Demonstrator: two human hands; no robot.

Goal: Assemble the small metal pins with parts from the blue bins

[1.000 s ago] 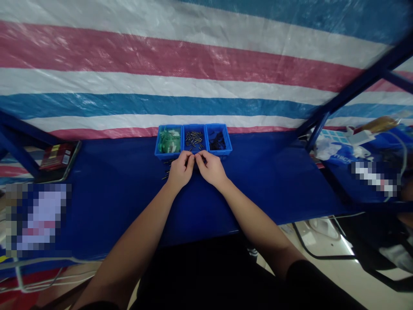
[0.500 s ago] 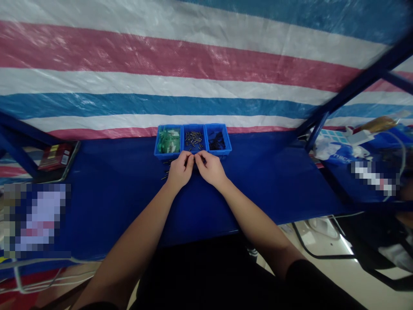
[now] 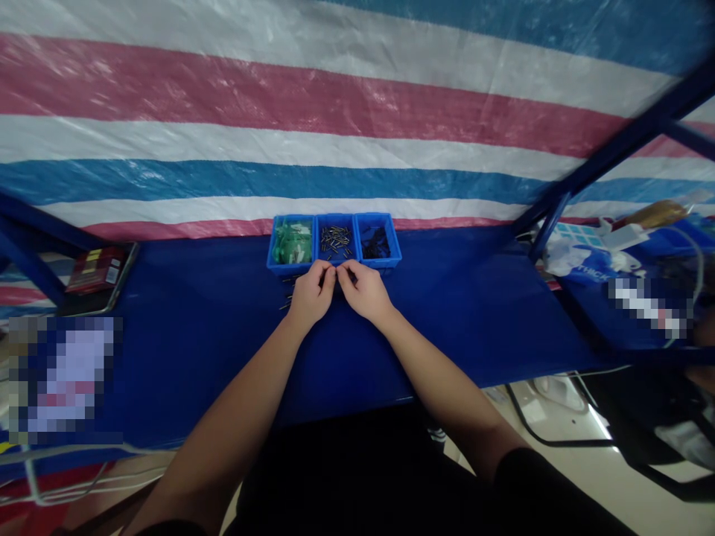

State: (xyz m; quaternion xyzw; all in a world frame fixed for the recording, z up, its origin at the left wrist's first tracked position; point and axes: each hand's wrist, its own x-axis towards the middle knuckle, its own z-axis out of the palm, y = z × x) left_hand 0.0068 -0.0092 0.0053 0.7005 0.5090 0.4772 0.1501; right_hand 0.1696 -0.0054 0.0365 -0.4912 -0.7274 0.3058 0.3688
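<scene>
Left hand (image 3: 313, 294): closed, fingertips pinched, meeting the right; anything held is hidden.
Right hand (image 3: 364, 292): closed likewise.
Pins (image 3: 335, 242): in middle bin (image 3: 335, 217), at worktop (image 3: 447, 313) far edge.

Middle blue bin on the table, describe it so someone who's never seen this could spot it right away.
On the long blue table, three blue bins sit in a row at the far edge. The middle bin is just beyond the person's left hand and right hand. It alone holds loose little metal pins; its neighbours hold green pieces and dark pieces.
</scene>
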